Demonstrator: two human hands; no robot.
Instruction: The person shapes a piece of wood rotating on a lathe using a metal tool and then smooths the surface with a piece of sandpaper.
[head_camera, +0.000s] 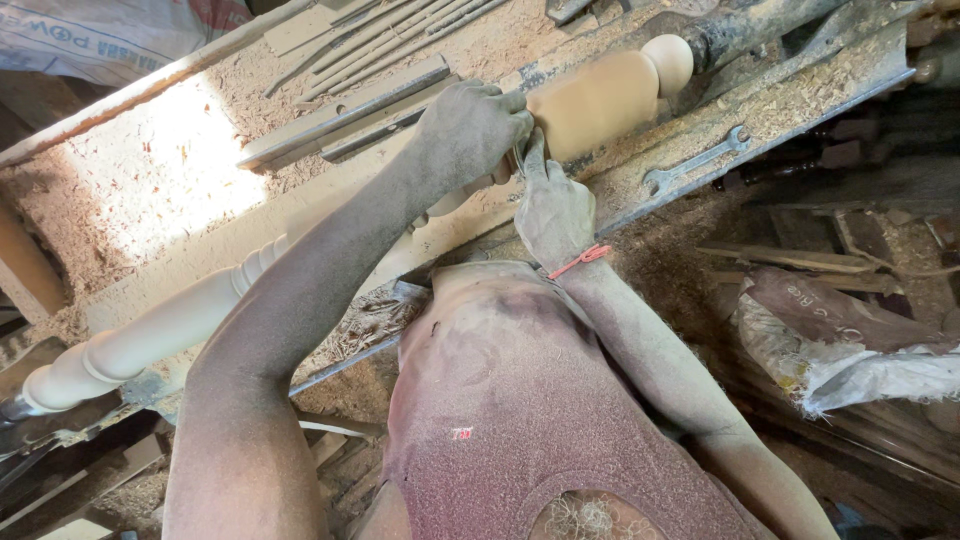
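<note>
Sawdust-covered bench (160, 170), perhaps a lathe bed.

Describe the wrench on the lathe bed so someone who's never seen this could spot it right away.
Start at the long turned wooden spindle on the lathe, then look just past its rounded ball end. On the sawdust-covered metal rail lies the wrench: slim, grey, open-ended at both tips, and the only loose metal tool there.
</note>
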